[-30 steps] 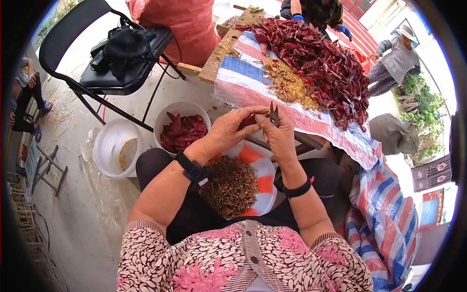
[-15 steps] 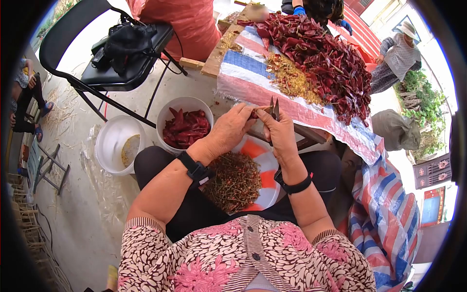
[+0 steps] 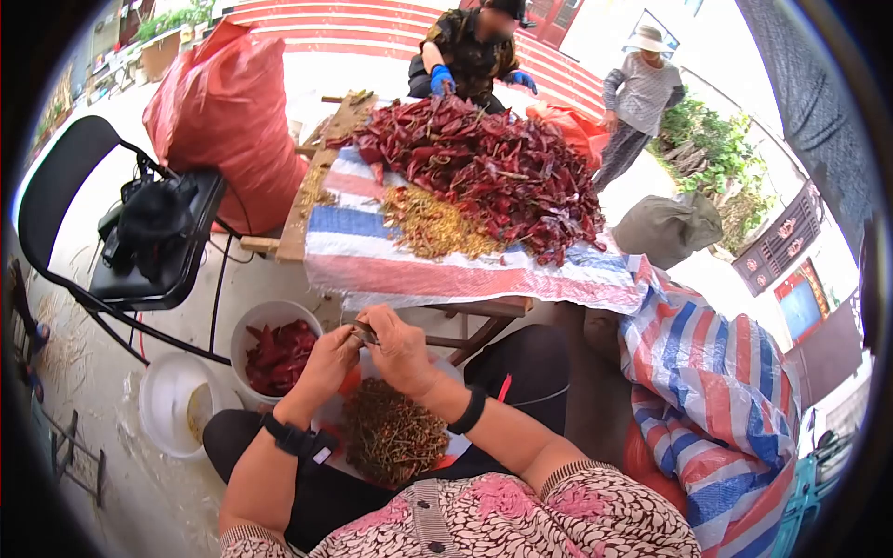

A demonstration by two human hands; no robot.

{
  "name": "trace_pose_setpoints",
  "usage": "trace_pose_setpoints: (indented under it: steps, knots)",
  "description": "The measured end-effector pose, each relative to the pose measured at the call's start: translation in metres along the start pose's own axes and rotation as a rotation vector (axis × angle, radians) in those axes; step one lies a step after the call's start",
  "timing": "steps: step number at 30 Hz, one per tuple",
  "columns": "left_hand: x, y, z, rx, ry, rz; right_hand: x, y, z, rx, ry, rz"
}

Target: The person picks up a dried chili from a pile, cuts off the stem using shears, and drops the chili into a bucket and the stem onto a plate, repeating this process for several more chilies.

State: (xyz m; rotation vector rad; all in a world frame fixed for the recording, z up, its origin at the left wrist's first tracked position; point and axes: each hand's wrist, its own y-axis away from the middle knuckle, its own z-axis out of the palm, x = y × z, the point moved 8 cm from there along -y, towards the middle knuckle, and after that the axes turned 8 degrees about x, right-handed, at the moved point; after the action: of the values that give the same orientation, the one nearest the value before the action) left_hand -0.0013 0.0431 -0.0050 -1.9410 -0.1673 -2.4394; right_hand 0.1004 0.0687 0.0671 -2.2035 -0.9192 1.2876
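My right hand (image 3: 398, 352) is closed around small pointed scissors (image 3: 366, 333), whose dark blades show at my left fingertips. My left hand (image 3: 327, 367) is pinched shut right beside the blades; the red chili pepper seen there a moment ago is mostly hidden by the fingers. Under both hands, between my knees, a basin holds a heap of cut chili stems (image 3: 395, 432). Left of my left hand stands a white bucket (image 3: 312, 316) part filled with dried red chili peppers (image 3: 279, 353).
Ahead, a low table with a striped sheet (image 3: 372, 274) bears a large chili pile (image 3: 493, 158) and loose yellow seeds (image 3: 433, 223). A person in blue gloves (image 3: 442, 79) works behind it. Left are a black folding chair (image 3: 153, 288), a white tub (image 3: 167, 409) and a red sack (image 3: 223, 112).
My view has swung right and tipped up, so the table and people now show more fully. My hands stay together; the scissors blades, which pointed up and away, now lie toward my left fingers.
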Motion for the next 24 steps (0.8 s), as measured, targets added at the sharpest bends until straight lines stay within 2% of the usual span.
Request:
trace_pose_setpoints:
  steps: [2,5,10,11,12,14,15,17,20,24]
  knots:
    - [0.007,0.007,0.006,-0.045,-0.106,0.009,0.019,0.008,0.005,0.000,-0.140,0.216]
    - [0.009,0.013,0.007,-0.089,-0.269,0.083,0.044,0.026,0.020,-0.137,-0.793,0.815]
    - [0.037,0.026,0.020,-0.117,-0.472,0.263,0.043,0.049,0.022,-0.301,-1.203,1.213]
    - [0.036,0.028,0.021,-0.155,-0.482,0.180,0.041,0.051,0.023,-0.335,-1.263,1.238]
    - [0.038,0.028,0.022,-0.179,-0.448,0.324,0.042,0.054,0.024,-0.395,-1.342,1.225]
    - [0.037,0.031,0.021,-0.180,-0.444,0.265,0.037,0.055,0.025,-0.373,-1.447,1.322]
    - [0.035,0.031,0.019,-0.172,-0.407,0.253,0.035,0.056,0.027,-0.442,-1.638,1.266]
    - [0.036,0.034,0.020,-0.220,-0.222,0.205,0.022,0.057,0.029,-0.463,-1.915,1.387]
    - [0.041,0.035,0.019,-0.223,-0.188,0.203,0.020,0.052,0.023,-0.317,-1.746,1.303]
    - [0.036,0.031,0.017,-0.257,-0.148,0.242,0.025,0.050,0.003,-0.208,-1.350,1.132]
